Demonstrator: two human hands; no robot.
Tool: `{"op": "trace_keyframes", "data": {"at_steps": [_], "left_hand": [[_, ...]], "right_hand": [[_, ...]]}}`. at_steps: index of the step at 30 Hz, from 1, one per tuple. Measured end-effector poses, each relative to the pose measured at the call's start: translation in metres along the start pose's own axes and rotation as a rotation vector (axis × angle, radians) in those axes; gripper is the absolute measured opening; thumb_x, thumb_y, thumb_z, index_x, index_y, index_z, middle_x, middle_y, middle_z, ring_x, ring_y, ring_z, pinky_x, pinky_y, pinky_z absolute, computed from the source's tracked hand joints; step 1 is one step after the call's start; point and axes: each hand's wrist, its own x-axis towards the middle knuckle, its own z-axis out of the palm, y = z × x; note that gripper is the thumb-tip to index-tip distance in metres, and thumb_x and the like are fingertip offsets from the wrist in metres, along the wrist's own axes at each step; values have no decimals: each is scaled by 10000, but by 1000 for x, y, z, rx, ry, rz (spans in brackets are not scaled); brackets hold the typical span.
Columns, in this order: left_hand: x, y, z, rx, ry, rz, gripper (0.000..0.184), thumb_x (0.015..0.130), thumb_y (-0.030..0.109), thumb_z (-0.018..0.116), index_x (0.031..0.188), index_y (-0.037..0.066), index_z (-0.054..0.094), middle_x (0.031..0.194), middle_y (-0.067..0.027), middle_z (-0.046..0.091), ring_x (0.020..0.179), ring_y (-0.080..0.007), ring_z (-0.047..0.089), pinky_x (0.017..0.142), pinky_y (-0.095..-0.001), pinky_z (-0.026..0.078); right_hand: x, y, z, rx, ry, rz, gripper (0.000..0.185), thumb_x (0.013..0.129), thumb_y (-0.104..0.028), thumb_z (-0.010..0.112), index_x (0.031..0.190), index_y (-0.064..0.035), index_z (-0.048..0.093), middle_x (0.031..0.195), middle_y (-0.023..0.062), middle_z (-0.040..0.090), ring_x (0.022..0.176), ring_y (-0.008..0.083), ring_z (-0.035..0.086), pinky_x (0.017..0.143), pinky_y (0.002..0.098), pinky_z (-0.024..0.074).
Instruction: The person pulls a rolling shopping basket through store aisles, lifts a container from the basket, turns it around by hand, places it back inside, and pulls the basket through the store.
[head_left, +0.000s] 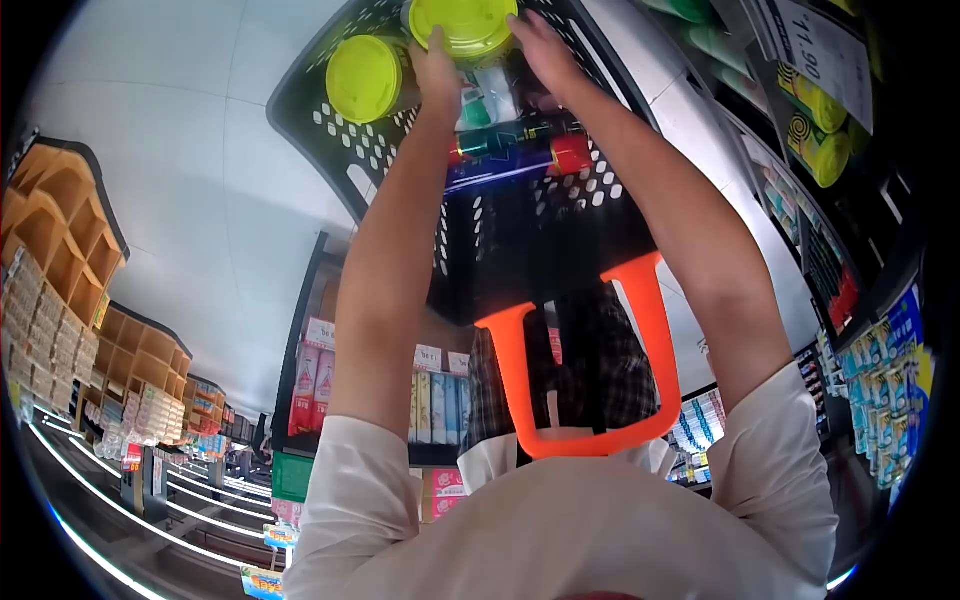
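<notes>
A black perforated shopping basket (350, 180) with an orange handle (655, 345) lies below me. Inside it, my left hand (437, 78) and my right hand (550, 62) close on opposite sides of a round tub with a lime-yellow lid (465, 25). The tub's far side is cut off by the frame's top edge. Left of my left hand stands a second lime-lidded tub (365, 80). Between my forearms lie a dark green bottle (500, 138), a blue tube-shaped item with a red cap (572, 155) and a white-and-green package (487, 98).
On the right, a shelf holds lime-yellow packs (820, 150) beside a price tag (815, 50). Wooden shelving (65, 200) with stacked goods runs along the left. Pink and blue packages (435, 405) fill a shelf by my legs. Pale tile floor (200, 140) surrounds the basket.
</notes>
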Motion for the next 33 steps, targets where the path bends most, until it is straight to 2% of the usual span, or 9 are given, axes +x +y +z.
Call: {"op": "trace_keyframes", "data": {"at_steps": [7, 11, 15, 17, 21, 23, 25, 27, 33], "left_hand": [[-1, -12, 17, -81, 99, 188, 520, 922, 243, 556, 1348, -7, 392, 1276, -183, 515, 1149, -268, 511, 1003, -364, 367], [-13, -6, 18, 13, 115, 193, 505, 931, 272, 550, 1327, 27, 355, 1278, -166, 474, 1155, -258, 484, 988, -345, 368], [-23, -8, 14, -75, 126, 169, 439, 911, 211, 594, 1242, 15, 383, 1194, -191, 501, 1097, -258, 506, 959, -355, 393], [-39, -3, 13, -170, 128, 104, 427, 898, 176, 620, 1218, 11, 389, 1157, -190, 520, 1068, -245, 519, 945, -353, 403], [-98, 27, -7, -239, 62, -74, 489, 868, 148, 660, 1243, 69, 355, 1173, -161, 529, 1061, -210, 526, 857, -345, 463], [-133, 45, -22, -187, -47, -144, 494, 884, 211, 610, 1292, 146, 338, 1308, -124, 449, 1194, -293, 480, 912, -506, 453], [-167, 60, -35, -305, -175, -85, 554, 872, 148, 616, 1341, 122, 322, 1294, -139, 470, 1155, -256, 517, 862, -407, 503], [-207, 73, -48, -396, -348, -2, 600, 857, 94, 573, 1395, 90, 307, 1349, -122, 446, 1252, -266, 456, 1042, -424, 392], [-387, 148, -65, -230, -496, 177, 685, 846, 231, 594, 1433, 43, 295, 1411, -144, 423, 1308, -299, 428, 1095, -462, 340]], "right_hand": [[34, 2, 20, 232, -68, -56, 681, 855, -477, 618, 1388, -84, 459, 1297, 170, 567, 1214, 261, 533, 1016, 341, 391], [28, -17, 21, 489, -95, 39, 449, 900, -206, 612, 1318, -68, 518, 1214, 118, 607, 1085, 214, 574, 917, 326, 455], [18, -15, 11, 457, -75, -36, 429, 902, -201, 610, 1294, -47, 529, 1182, 128, 615, 1045, 195, 582, 883, 309, 465], [14, 11, 7, 456, -75, -105, 618, 814, -311, 730, 1347, -83, 515, 1201, 134, 622, 1088, 202, 603, 920, 309, 472], [-39, 7, -16, 471, -142, -120, 673, 800, -311, 747, 1368, -56, 491, 1206, 165, 622, 1078, 219, 616, 923, 320, 480], [-67, 4, -29, 263, -77, -185, 721, 780, -350, 754, 1368, -35, 480, 1211, 189, 619, 1102, 250, 609, 939, 334, 469], [-113, -16, -48, 146, -30, -324, 683, 784, -343, 735, 1334, -15, 499, 1283, 210, 553, 1195, 282, 541, 1008, 340, 405], [-167, -38, -71, 319, -84, -385, 629, 792, -317, 726, 1297, -5, 519, 1260, 196, 549, 1186, 295, 530, 1010, 351, 396], [-365, -92, -173, 311, 57, -709, 617, 778, -253, 745, 1319, -84, 502, 1316, 147, 473, 1208, 276, 498, 943, 342, 460]]}}
